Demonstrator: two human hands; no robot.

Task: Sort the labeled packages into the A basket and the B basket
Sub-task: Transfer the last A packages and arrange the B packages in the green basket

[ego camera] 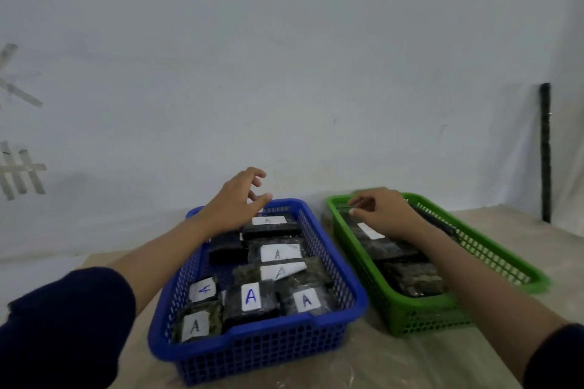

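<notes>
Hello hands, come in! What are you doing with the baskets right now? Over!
Left hand open above blue basket, holding nothing. Right hand over green basket, grip unclear. Nothing blocking.
</notes>
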